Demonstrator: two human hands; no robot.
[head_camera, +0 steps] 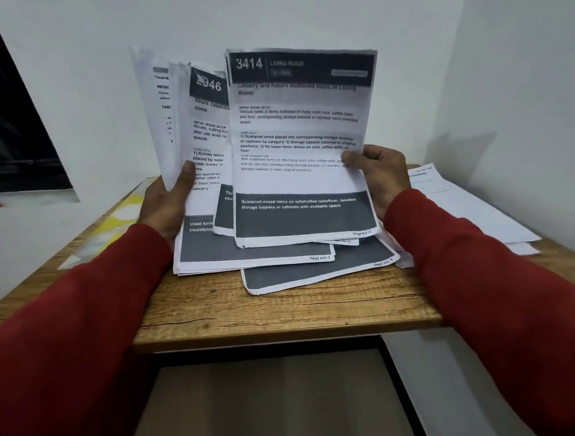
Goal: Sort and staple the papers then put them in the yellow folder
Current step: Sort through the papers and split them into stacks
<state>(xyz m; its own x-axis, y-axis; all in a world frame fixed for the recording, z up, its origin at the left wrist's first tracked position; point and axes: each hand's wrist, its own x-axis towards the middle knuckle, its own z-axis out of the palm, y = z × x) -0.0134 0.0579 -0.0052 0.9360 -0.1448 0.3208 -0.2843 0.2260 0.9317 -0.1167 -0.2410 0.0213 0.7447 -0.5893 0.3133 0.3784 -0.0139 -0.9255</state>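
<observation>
Right hand [375,177] is pinching the front sheet, the "3414 Living Room" page [301,144], thumb pressed on its right edge with the fingers curled behind it. Left hand [166,198] grips the fanned bunch behind, thumb on top of the "946" page [207,139] and a couple more white sheets [153,108] sticking up on the far left. Both bunches stand nearly upright, bottom edges resting on the pile.

Under them a few more pages lie flat on the wooden table [283,310], the lowest one, a dark-banded sheet [315,276], skewed with its corner pointing toward the front edge. It's close to that edge but not hanging over.

Yellow folder [121,215] sits flat at the table's left side, half hidden by the left wrist. Looks closed, and I can't tell if anything's inside. Another loose stack of white papers [460,207] lies on the right side, running toward the right wall [521,92].

The table is tucked into a corner, walls right behind and to the right. The strip of bare wood along the front is the free room there is. Red sleeves [480,291] cover both arms.
</observation>
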